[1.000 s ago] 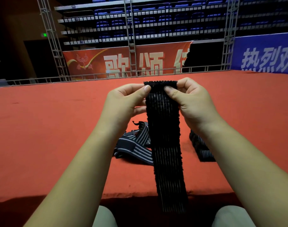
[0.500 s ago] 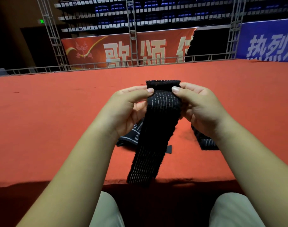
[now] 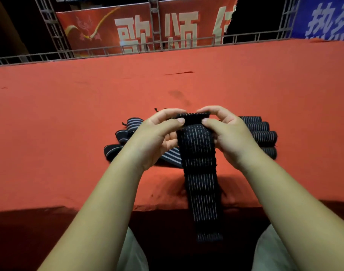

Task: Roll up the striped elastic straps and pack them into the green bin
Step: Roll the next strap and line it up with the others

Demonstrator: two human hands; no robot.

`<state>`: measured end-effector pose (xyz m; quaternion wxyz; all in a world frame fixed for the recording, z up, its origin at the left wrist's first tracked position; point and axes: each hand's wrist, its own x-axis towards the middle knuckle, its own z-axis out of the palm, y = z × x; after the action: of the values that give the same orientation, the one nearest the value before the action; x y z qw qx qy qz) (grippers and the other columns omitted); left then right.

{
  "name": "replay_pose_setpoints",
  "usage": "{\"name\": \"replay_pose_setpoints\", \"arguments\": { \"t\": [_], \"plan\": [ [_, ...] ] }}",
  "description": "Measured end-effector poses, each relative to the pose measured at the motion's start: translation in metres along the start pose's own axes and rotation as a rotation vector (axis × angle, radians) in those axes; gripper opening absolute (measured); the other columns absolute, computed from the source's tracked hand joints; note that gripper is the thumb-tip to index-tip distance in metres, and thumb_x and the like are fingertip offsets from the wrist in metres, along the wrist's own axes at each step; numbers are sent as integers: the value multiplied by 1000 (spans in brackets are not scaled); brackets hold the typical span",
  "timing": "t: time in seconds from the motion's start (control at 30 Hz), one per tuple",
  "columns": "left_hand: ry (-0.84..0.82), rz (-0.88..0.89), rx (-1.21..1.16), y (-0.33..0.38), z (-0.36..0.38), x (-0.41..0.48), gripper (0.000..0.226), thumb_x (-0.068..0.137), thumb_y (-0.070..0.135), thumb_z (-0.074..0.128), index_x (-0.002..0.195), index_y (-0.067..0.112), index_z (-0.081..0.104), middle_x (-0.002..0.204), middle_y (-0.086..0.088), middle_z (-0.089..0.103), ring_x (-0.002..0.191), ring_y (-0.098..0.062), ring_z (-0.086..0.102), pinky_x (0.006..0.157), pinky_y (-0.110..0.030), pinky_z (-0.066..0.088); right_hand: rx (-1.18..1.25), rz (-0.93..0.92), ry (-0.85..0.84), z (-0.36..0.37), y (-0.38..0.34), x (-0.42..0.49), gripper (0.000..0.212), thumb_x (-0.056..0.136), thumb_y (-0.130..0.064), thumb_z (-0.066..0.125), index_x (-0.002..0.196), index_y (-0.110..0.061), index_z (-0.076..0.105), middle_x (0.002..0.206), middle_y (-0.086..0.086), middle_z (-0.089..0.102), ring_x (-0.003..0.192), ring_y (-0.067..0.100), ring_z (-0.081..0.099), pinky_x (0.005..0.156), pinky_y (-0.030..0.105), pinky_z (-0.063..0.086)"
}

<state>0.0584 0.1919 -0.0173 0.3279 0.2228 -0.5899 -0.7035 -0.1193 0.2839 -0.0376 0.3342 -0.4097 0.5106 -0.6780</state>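
A black elastic strap with thin white stripes [image 3: 201, 178] hangs from both my hands down over the front edge of the red surface. My left hand [image 3: 155, 137] pinches its top left corner and my right hand [image 3: 227, 133] pinches the top right, where the top end is folded over. Behind my left hand lies a loose pile of striped straps [image 3: 120, 137]. Behind my right hand several rolled straps [image 3: 263, 132] lie side by side. No green bin is in view.
The red carpeted surface [image 3: 69, 124] stretches far ahead to a metal rail [image 3: 108, 49] with red and blue banners behind it. My knees in light trousers [image 3: 132, 255] show below the dark front edge.
The view has tipped downward and my hands sit lower, nearer the surface. The strap's hanging tail, bunched up half a second ago, now hangs straight and long. The rolled straps have come into sight.
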Motion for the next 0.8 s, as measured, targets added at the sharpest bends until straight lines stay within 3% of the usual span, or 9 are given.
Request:
{"name": "replay_pose_setpoints", "arguments": {
  "t": [0.2,0.3,0.37,0.53,0.63,0.7,0.8],
  "plan": [
    [122,37,101,-41,-8,40,10,102,12,72,109,10,78,105,-12,79,93,-18,78,85,-30,62,-13,34,86,-7,45,31,29,98,-2,60,100,-23,78,88,6,72,71,16,59,61,30,45],
    [171,64,171,-57,-13,56,11,100,14,76,109,12,82,110,-12,81,103,-24,79,97,-41,63,27,52,71,-13,63,44,15,94,-19,68,101,-25,79,99,8,75,88,23,65,80,40,51],
    [190,95,211,-66,-16,66,11,100,15,76,108,13,82,110,-10,82,107,-26,79,97,-42,63,16,33,71,-17,75,51,9,98,-25,73,106,-23,78,101,9,75,91,24,67,84,43,52],
    [214,167,275,-90,-25,88,8,99,12,77,103,17,82,102,-9,81,95,-17,77,81,-31,60,-73,38,38,-26,92,65,19,106,-17,67,123,-22,75,81,-9,74,77,11,67,71,33,51],
    [200,145,224,-97,-31,99,14,98,6,76,101,19,80,98,-4,80,94,-15,75,80,-29,58,-159,9,3,-30,95,75,22,106,-16,66,126,-22,74,75,-13,71,77,12,65,75,38,49],
    [205,141,191,-101,-33,105,19,97,2,74,108,18,77,91,5,76,89,-10,73,77,-28,56,-203,-29,-16,-32,96,81,21,105,-14,67,124,-22,74,72,-14,69,76,12,64,74,37,49],
    [225,152,174,-106,-35,112,28,97,-1,74,120,15,76,81,16,70,81,-1,69,73,-23,55,-192,-30,-22,-34,100,87,23,104,-7,65,121,-20,73,70,-18,65,68,5,57,64,25,45]
  ]
}}
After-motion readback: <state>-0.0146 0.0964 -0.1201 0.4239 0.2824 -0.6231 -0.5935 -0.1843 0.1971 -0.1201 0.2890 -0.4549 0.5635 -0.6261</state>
